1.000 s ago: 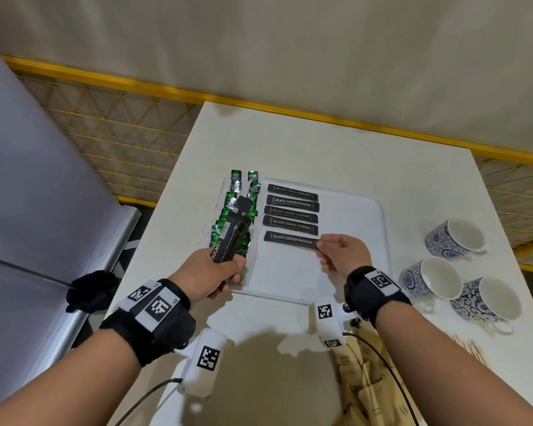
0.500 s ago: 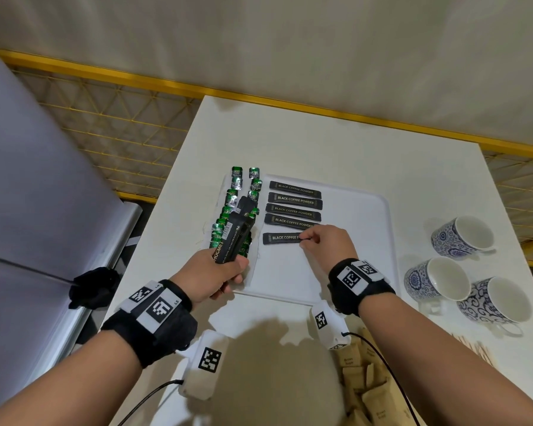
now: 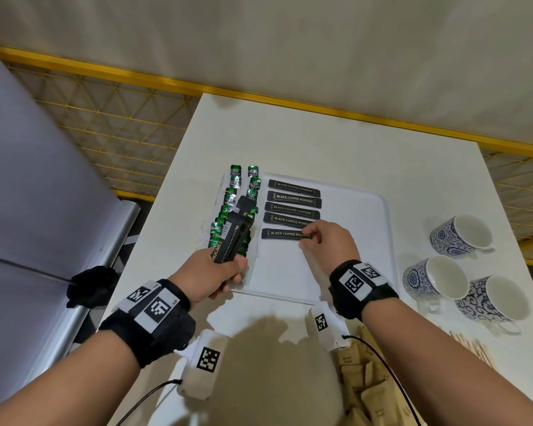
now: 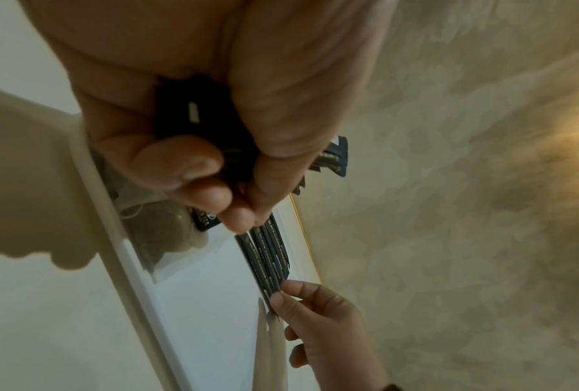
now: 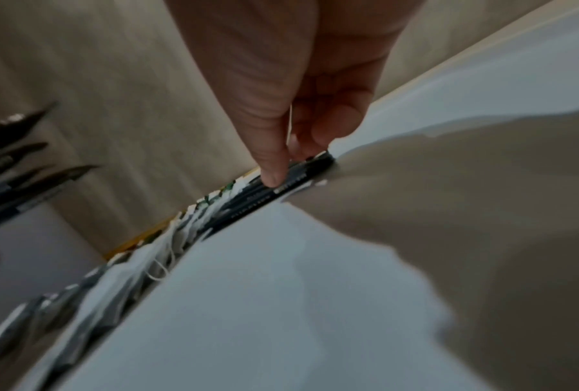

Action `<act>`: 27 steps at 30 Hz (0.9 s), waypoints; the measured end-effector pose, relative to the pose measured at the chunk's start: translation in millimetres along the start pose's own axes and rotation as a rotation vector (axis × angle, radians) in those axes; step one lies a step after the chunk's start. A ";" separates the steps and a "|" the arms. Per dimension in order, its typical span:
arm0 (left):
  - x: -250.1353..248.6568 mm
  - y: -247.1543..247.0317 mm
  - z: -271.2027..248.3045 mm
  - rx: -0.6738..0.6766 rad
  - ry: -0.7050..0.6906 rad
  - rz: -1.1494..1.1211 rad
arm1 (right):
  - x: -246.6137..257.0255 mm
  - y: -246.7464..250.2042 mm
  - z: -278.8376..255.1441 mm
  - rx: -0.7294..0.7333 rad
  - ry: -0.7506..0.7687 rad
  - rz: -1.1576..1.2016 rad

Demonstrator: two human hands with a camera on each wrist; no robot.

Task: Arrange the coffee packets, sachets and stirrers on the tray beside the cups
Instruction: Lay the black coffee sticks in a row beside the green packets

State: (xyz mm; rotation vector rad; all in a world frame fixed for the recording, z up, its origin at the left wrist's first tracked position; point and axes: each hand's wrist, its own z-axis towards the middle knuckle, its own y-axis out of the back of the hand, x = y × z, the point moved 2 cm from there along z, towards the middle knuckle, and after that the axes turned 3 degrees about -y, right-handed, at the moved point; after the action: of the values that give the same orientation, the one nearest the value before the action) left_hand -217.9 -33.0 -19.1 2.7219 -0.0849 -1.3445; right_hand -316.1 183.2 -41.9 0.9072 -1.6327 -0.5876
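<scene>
A white tray (image 3: 351, 216) holds a column of black coffee packets (image 3: 293, 200). My right hand (image 3: 310, 238) pinches the right end of the nearest packet (image 3: 282, 233), which lies flat on the tray. The right wrist view has the thumb of that hand (image 5: 281, 169) pressing on this packet (image 5: 291, 185). My left hand (image 3: 225, 272) grips a bundle of several more black packets (image 3: 233, 238) above the tray's left edge. In the left wrist view my fingers (image 4: 207, 182) curl round that bundle. Green tea sachets (image 3: 236, 179) lie in two columns along the tray's left rim.
Three blue-patterned cups (image 3: 462, 232) (image 3: 434, 278) (image 3: 493, 299) stand on the table right of the tray. Wooden stirrers (image 3: 474, 352) lie near the front right edge. Brown sugar sachets (image 3: 360, 382) are heaped at the front under my right forearm. A yellow mesh fence runs behind.
My right hand has slid left over the end of the nearest packet, covering more of it. The left hand keeps its bundle in the same place.
</scene>
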 end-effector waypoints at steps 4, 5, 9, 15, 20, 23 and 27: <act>1.1 0.3 -1.3 0.003 -0.001 -0.006 | 6.3 7.8 0.6 -0.002 0.060 -0.045; 0.8 -0.3 -1.6 0.006 -0.001 -0.006 | 8.3 7.8 3.3 0.007 0.072 -0.064; -1.8 -2.4 -3.5 0.014 0.000 -0.003 | 12.8 1.9 14.7 0.081 0.086 -0.192; -2.0 2.7 -2.4 0.005 0.002 -0.011 | 16.7 -0.3 15.5 0.111 0.067 -0.262; -0.8 1.4 -2.4 0.001 0.007 -0.014 | 17.9 0.1 15.7 0.111 0.061 -0.256; -0.4 0.7 -2.0 0.006 0.010 -0.005 | 17.7 0.1 14.0 0.110 0.062 -0.261; -1.7 -1.2 -1.6 0.012 0.017 0.001 | 16.9 0.0 12.4 0.111 0.065 -0.263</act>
State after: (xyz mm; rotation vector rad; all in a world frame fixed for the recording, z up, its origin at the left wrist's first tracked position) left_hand -217.6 -31.6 -16.9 2.7428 -0.0930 -1.3248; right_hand -329.5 168.4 -35.3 1.2229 -1.5101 -0.6438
